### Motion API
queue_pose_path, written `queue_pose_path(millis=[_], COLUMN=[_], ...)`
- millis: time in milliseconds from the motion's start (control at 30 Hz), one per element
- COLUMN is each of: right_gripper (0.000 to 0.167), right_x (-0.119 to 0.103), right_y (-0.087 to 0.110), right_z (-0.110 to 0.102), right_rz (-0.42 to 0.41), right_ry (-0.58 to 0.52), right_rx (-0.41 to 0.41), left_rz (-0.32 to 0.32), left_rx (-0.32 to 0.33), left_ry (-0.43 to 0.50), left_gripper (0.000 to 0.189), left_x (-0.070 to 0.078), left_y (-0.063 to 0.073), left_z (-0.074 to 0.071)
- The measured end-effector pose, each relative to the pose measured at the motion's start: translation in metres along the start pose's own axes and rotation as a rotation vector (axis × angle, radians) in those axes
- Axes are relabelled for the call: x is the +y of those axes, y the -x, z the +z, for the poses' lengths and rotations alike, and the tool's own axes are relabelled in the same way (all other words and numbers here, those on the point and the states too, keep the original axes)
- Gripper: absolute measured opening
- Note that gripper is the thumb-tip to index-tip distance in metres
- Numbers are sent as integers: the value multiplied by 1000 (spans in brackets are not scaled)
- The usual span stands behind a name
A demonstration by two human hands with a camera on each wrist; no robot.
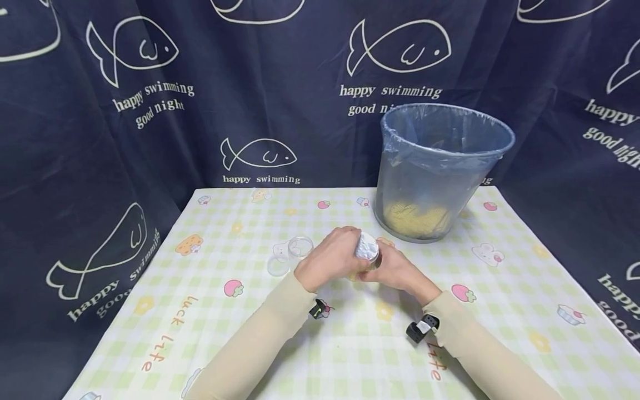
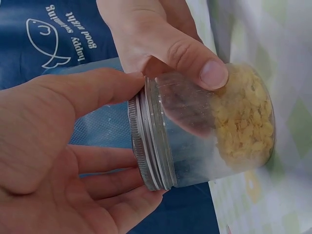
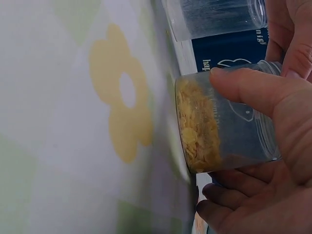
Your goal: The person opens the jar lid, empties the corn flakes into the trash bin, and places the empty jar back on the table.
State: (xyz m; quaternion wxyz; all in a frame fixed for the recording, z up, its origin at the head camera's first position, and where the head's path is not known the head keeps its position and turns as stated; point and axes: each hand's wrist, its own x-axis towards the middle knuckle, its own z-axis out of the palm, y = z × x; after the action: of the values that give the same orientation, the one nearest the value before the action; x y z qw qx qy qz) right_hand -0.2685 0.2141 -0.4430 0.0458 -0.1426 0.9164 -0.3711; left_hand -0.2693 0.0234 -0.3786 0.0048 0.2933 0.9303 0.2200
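A clear jar (image 2: pixel 195 146) holds yellow flakes (image 2: pixel 246 117) in its lower part and has a silver screw lid (image 1: pixel 367 247) with a ridged edge. My left hand (image 1: pixel 334 253) reaches over the lid, its thumb on one side and its fingers along the opposite edge. My right hand (image 1: pixel 395 266) grips the jar's body from the right, thumb (image 3: pixel 239 87) across the clear wall. In the right wrist view the jar stands close over the tablecloth, flakes at its base. To the left of the hands is another clear jar (image 3: pixel 214 19) with an open top.
A clear round piece (image 1: pixel 278 265) lies beside the second jar. At the back right stands a large translucent bin (image 1: pixel 425 178), lined with a bag, with yellow material at its bottom. The checked tablecloth (image 1: pixel 320 344) ends before a dark blue curtain (image 1: pixel 310 83).
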Motion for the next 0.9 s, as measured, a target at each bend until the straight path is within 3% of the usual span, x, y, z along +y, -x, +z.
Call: queue_pose_path(millis=[267, 500, 667, 900], right_gripper=[86, 75, 81, 87], right_x=[-2, -15, -22, -35], right_y=[5, 8, 9, 12], right_z=[-10, -31, -45, -59], right_rz=[34, -87, -154, -220], right_ry=[-10, 4, 46, 25], right_rx=[0, 35, 85, 113], left_rz=[10, 60, 84, 117], left_rx=[57, 163, 237, 303], left_ry=[19, 49, 86, 138], left_gripper=[39, 38, 43, 63], left_x=[2, 12, 19, 19], left_y=[2, 9, 15, 22], left_z=[1, -14, -27, -42])
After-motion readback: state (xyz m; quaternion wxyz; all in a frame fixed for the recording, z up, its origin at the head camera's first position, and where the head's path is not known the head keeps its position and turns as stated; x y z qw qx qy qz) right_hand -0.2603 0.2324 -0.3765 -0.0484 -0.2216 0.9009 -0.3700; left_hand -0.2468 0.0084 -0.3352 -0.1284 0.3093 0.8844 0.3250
